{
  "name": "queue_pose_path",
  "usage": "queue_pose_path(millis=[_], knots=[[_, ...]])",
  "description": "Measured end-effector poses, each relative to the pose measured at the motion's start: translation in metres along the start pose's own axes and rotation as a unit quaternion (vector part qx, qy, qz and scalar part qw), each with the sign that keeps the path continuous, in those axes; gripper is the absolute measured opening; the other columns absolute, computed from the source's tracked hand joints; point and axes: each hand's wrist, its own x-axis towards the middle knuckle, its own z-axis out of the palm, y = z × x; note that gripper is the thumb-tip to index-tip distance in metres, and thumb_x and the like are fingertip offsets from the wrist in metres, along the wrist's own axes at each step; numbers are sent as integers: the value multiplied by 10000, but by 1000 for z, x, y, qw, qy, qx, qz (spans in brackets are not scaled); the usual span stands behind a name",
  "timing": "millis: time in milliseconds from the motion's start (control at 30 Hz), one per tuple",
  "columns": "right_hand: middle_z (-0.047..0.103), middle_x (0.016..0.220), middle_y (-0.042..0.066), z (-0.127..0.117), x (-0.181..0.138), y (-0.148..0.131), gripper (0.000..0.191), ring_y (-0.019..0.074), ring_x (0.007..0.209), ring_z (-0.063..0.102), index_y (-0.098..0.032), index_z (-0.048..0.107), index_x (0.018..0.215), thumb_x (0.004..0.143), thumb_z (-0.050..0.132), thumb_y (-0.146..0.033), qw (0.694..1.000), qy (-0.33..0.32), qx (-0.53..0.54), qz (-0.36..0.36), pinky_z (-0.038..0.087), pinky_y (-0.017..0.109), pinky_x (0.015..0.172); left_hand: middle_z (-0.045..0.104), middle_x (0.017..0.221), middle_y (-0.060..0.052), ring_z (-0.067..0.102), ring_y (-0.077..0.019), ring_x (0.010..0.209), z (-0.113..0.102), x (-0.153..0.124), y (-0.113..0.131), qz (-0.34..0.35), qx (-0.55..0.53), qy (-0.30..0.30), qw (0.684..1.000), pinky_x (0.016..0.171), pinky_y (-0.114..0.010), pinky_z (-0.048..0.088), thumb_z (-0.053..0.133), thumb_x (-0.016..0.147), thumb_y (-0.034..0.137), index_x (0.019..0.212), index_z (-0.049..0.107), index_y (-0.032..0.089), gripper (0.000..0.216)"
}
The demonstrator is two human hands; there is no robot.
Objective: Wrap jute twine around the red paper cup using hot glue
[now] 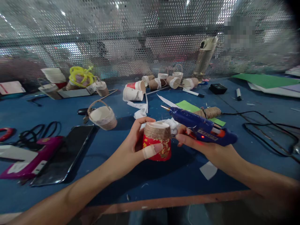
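Note:
My left hand is closed around a red paper cup with gold patterns, its thumb bandaged and pressed to the front. Brown twine is wound in rows round the cup's upper part. In my right hand is a blue hot glue gun, its red light lit and its metal nozzle pointing left, above and beyond the cup. The right thumb and fingertips are close to the cup's right side, where a short strand seems to run to them. Crumpled white paper lies behind the cup.
A small twine-handled basket stands left, near a phone and a purple device. White cups and several twine-wrapped cups lie at the back, before a perforated metal screen. A twine roll and black cable lie right.

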Motion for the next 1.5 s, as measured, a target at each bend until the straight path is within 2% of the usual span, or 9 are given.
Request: queue_pose_path(millis=[233,633,967,1067,1233,1367,1500], knots=[[769,824,-35,2,0,5,163,178,793,757,-280,730,847,833,871,-360,1000,25,3,17,671,303,775,706,1148,48,745,-109,998,3,1,1,8,-12,0,1000,846,-167,608,865,910,305,1259,510,336,499],[786,783,-2,8,0,8,276,224,785,795,-265,695,784,736,927,-407,997,76,27,12,701,342,743,714,1170,58,737,-104,1006,3,0,-4,18,-20,-2,1000,875,-172,605,860,914,276,1266,542,361,481],[772,761,-24,11,0,13,234,187,720,763,-272,706,778,726,922,-344,993,117,16,-17,694,297,682,721,1185,37,741,-139,1035,4,1,-6,20,-29,3,999,880,-200,606,866,903,268,1266,561,359,484],[737,741,-38,11,0,12,208,160,696,728,-261,705,778,767,898,-337,994,102,-2,-28,660,265,645,711,1231,18,734,-170,1070,3,1,-8,15,-28,-3,999,904,-241,606,850,915,287,1305,553,366,496],[703,785,-50,11,-1,11,184,143,734,711,-262,706,817,812,883,-309,996,81,-12,-37,644,257,703,647,1404,5,651,-236,1259,1,-1,-9,-22,-17,-28,999,1026,-323,563,804,945,390,1407,524,401,541],[704,780,-61,13,-4,12,223,133,696,684,-271,715,888,786,914,-266,993,96,-47,-57,628,238,655,633,1436,7,634,-251,1260,3,0,-7,-46,27,-34,998,1052,-360,540,833,912,436,1462,452,432,669],[703,784,-63,13,-7,12,187,124,698,684,-270,700,859,849,883,-309,993,63,-69,-78,619,227,644,650,1440,6,631,-251,1284,5,2,-6,-37,34,-18,999,1072,-349,533,857,893,387,1471,447,415,709]])
